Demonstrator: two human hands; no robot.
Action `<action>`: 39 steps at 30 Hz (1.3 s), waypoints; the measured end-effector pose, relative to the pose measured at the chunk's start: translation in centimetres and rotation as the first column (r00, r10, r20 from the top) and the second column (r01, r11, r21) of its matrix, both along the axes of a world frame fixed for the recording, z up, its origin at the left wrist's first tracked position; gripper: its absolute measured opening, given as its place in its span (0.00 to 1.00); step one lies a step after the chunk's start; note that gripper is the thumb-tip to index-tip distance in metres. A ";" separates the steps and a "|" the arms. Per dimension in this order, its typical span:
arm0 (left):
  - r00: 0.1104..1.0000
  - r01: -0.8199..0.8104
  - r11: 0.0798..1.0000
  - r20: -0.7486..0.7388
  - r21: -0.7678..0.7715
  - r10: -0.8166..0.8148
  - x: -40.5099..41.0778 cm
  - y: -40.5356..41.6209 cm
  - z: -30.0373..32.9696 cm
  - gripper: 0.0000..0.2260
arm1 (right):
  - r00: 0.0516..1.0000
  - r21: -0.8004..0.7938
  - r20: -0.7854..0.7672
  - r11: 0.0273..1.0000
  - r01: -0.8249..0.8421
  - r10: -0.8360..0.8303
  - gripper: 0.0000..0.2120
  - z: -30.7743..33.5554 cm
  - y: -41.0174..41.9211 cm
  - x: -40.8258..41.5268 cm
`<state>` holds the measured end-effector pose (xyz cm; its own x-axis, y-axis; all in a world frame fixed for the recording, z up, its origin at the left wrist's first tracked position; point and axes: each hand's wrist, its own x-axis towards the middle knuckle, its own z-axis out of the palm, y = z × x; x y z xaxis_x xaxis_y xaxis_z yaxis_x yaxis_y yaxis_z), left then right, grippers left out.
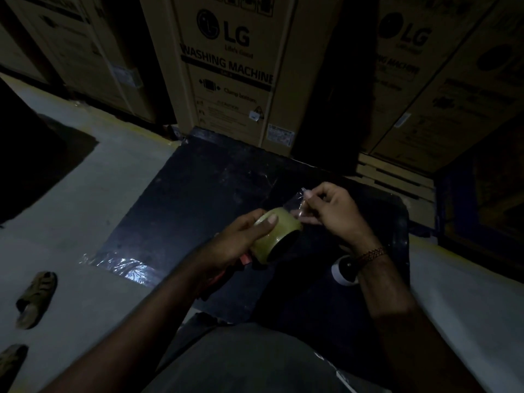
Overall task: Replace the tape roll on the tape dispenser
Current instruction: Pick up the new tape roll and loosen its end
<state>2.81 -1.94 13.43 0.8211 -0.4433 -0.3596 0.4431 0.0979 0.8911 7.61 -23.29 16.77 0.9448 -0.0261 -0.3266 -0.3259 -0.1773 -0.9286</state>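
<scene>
Head view: tape roll (276, 234) held above the dark mat (181, 199), core axis running from upper left to lower right, open dark core facing lower right. Left hand (241, 239) wrapped around the roll, thumb across its band, red part (245, 259) just under the roll. Right hand (334, 214), just right of the roll, fingertips pinching the clear tape end (296, 204) pulled up from the roll.

- A tape roll (276, 235) is held above a mat (184, 199) spread on the floor (85, 171).
- Washing-machine cartons (226, 66) are stood behind the mat.
- Two sandals (35, 299) are lain left of the mat.
- A round object (341, 272) is set under the right wrist.
</scene>
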 end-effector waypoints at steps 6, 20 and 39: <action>0.999 0.018 1.000 0.031 -0.023 -0.018 0.0 0.4 -0.8 0.17 | 0.984 0.145 -0.176 0.989 0.041 -0.015 0.08 -0.7 -1.3 0.1; 0.996 0.027 0.988 -0.085 -0.153 -0.041 1.1 1.8 -2.2 0.24 | 0.961 0.382 -0.277 0.918 0.110 0.000 0.07 -1.5 -1.6 0.7; 0.970 -0.125 0.943 -0.238 -0.308 0.050 2.2 2.8 -2.6 0.25 | 0.922 0.673 -0.234 0.736 -0.075 0.308 0.51 -5.3 -3.2 -1.5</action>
<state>5.05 0.90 10.82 0.7765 -0.4949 -0.3900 0.6038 0.4075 0.6851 6.07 -26.52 11.45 0.7493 0.4687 -0.4679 -0.6397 0.3294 -0.6945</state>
